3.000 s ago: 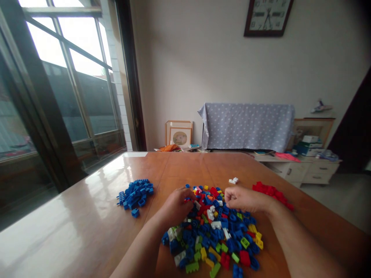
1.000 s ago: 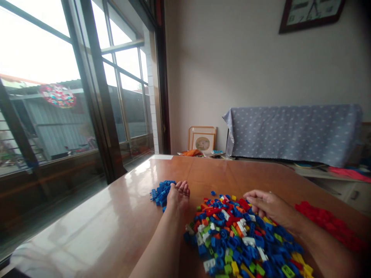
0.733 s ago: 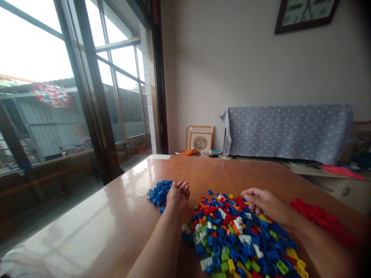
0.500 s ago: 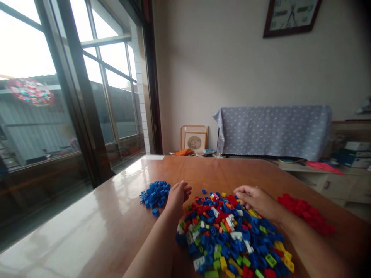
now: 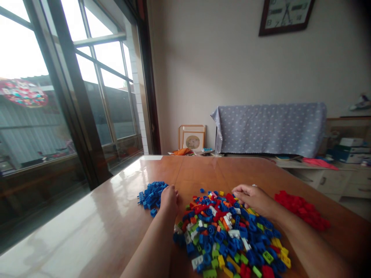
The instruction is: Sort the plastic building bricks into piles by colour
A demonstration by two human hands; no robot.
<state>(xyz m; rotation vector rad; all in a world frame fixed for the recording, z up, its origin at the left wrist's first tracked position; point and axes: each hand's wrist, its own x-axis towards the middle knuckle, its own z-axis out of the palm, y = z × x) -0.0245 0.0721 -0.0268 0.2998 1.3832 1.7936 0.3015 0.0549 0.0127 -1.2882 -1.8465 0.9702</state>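
My left hand [image 5: 170, 197] is beside the right edge of a small heap of blue toy bricks [image 5: 153, 195], its fingers curled in. Whatever those fingers may hold is hidden. At the upper right edge of a big mixed pile of toy bricks [image 5: 223, 231], my right hand [image 5: 251, 196] has its thumb and fingers drawn together over the pieces. I cannot make out what lies between them. The mixed pile has blue, red, white, green, yellow and orange pieces. To the right of my right forearm lies a heap of red bricks [image 5: 301, 208].
All the heaps lie on a glossy brown wooden table [image 5: 199, 170]. A tall glass door [image 5: 98, 77] stands on the left. Beyond the far edge are framed pictures [image 5: 193, 141], a cloth-covered object [image 5: 269, 129] and a low white cabinet [image 5: 333, 181].
My left hand has moved slightly left and down, and its fingers have curled in. My right hand stays at the pile's edge. The whole view has shifted slightly.
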